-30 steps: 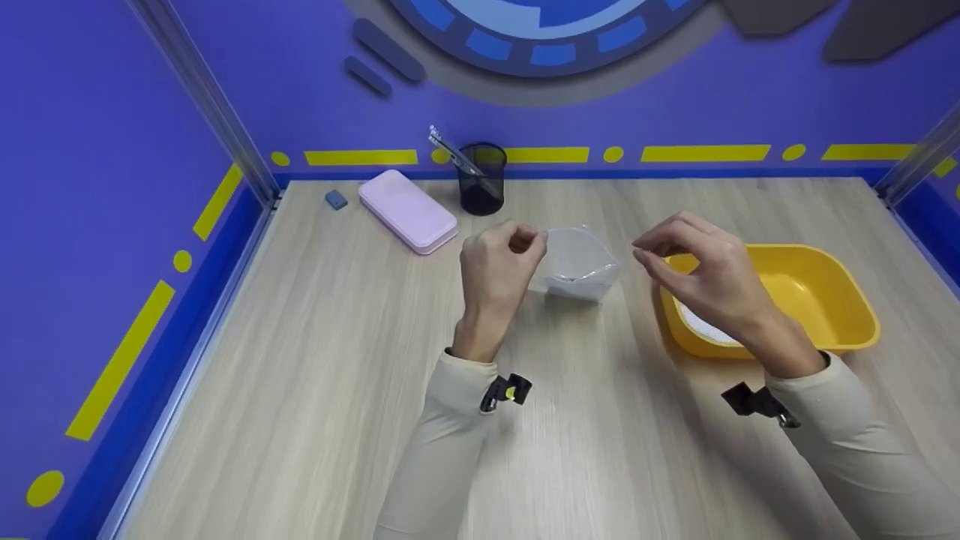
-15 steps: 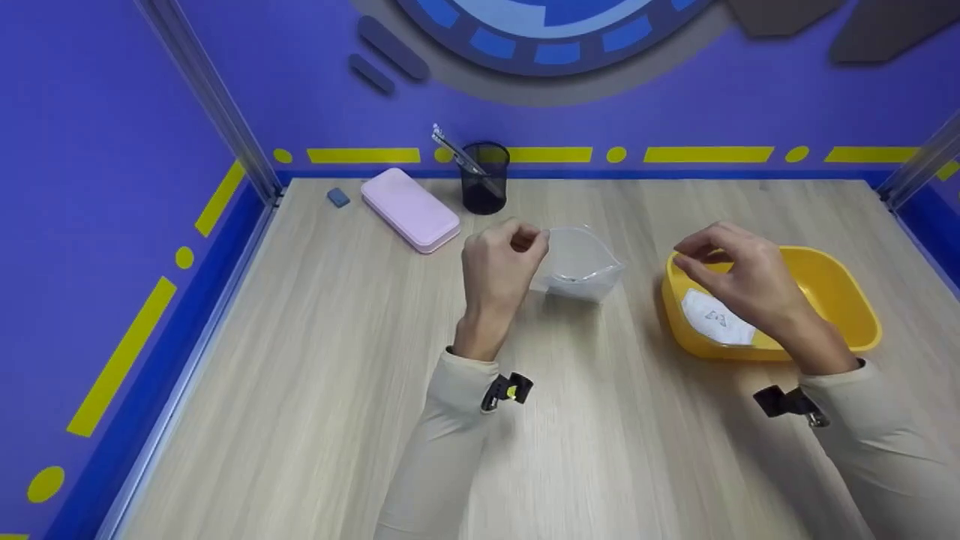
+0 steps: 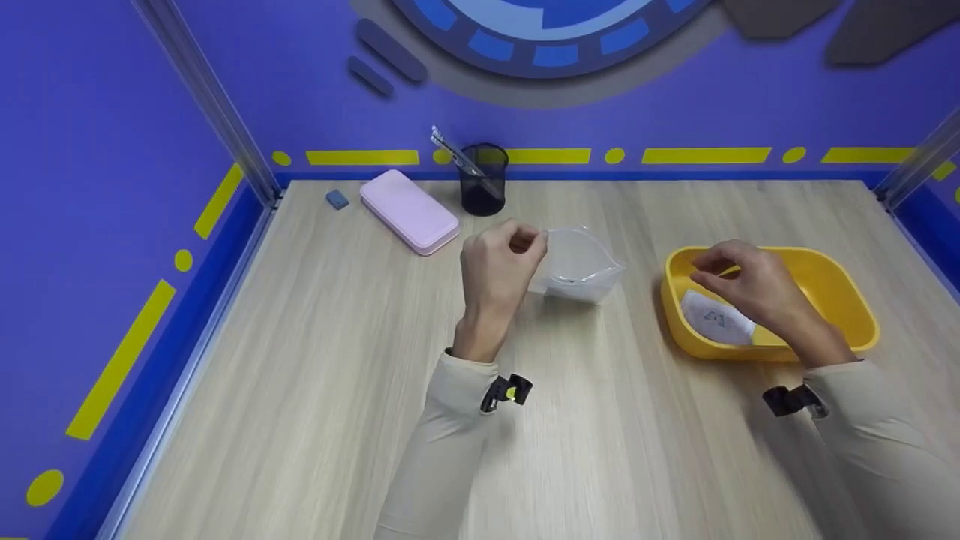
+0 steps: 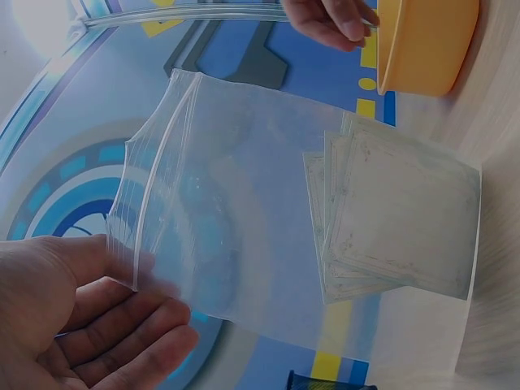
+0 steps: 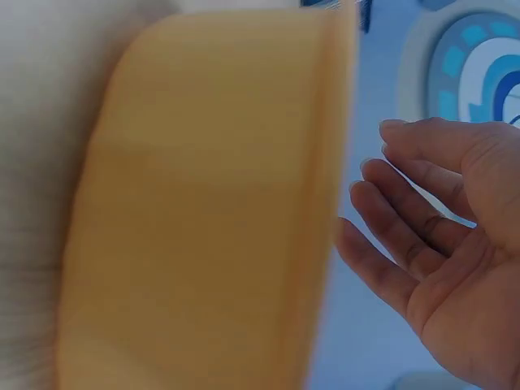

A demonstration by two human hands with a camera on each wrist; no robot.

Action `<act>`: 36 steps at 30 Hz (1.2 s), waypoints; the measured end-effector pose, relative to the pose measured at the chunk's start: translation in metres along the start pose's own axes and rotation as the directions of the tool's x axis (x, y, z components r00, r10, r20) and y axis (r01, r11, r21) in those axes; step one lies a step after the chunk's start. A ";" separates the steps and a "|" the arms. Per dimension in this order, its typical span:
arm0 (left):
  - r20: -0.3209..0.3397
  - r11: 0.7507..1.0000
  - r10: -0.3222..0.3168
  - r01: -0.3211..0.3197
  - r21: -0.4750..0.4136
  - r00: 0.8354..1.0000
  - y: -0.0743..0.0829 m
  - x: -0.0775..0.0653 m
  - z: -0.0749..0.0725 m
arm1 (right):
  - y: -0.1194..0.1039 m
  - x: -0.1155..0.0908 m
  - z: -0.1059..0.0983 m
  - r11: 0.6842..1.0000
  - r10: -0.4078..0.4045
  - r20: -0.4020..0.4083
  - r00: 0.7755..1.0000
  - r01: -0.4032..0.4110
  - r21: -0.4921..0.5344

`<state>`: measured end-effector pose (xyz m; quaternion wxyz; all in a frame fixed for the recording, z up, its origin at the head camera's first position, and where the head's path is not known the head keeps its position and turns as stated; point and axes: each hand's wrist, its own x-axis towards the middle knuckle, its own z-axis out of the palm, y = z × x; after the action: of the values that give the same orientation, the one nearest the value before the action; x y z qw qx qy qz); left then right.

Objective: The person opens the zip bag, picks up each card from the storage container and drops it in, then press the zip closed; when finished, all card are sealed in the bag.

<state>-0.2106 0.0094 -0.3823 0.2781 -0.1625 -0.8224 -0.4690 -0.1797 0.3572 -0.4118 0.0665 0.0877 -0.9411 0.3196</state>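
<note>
My left hand (image 3: 495, 277) pinches the rim of a clear zip-lock bag (image 3: 585, 270) between thumb and fingers. The bag stands on the table with its mouth spread. Several pale square sheets (image 4: 406, 211) lie stacked at its bottom in the left wrist view. My right hand (image 3: 757, 289) hovers over the left part of a yellow plastic basin (image 3: 862, 307). Its fingers are loosely bent, with a gap to the thumb in the right wrist view and nothing visible between them. A white flat piece with a dark printed mark (image 3: 716, 318) lies in the basin below that hand.
Behind the left hand lies a pink pencil case (image 3: 410, 211), with a small blue eraser (image 3: 337, 199) to its left. A black mesh pen holder (image 3: 482, 184) holding pens stands near the back wall (image 3: 675, 90). Blue panels also bound both sides.
My right hand has moved right, away from the bag, and lowered over the basin, uncovering the white piece. The left hand and bag stay almost still.
</note>
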 end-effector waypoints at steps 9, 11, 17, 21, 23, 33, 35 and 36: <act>0.001 1.000 -0.002 0.002 -0.003 1.000 0.000 0.000 0.000 | 0.020 0.005 0.008 0.991 0.133 0.127 0.983 -0.127 -0.052; 0.000 1.000 -0.004 0.004 0.002 1.000 -0.001 0.000 0.001 | 0.024 0.006 0.010 0.988 0.154 0.149 0.977 -0.147 -0.055; -0.001 1.000 -0.007 0.007 0.019 1.000 -0.002 0.001 0.002 | 0.034 0.006 0.012 0.984 0.176 0.189 0.966 -0.169 -0.052; 0.001 1.000 -0.001 0.001 0.012 1.000 -0.001 0.001 0.001 | 0.040 0.005 0.013 0.980 0.200 0.219 0.955 -0.193 -0.051; 0.002 1.000 0.002 -0.002 0.008 1.000 -0.001 0.001 0.001 | 0.041 0.004 0.013 0.976 0.220 0.239 0.946 -0.212 -0.056; -0.002 1.000 0.004 -0.004 0.007 1.000 -0.002 0.001 0.002 | 0.041 0.004 0.014 0.951 0.308 0.284 0.908 -0.294 -0.094; -0.002 1.000 0.004 -0.004 0.007 1.000 -0.002 0.001 0.002 | 0.040 0.005 0.014 0.946 0.324 0.287 0.902 -0.309 -0.095; -0.001 1.000 0.003 -0.003 0.006 1.000 -0.002 0.001 0.002 | 0.040 0.005 0.015 0.944 0.331 0.288 0.898 -0.317 -0.094</act>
<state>-0.2127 0.0099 -0.3840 0.2798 -0.1627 -0.8235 -0.4660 -0.1939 0.3789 -0.4460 -0.1293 -0.0242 -0.9486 0.2879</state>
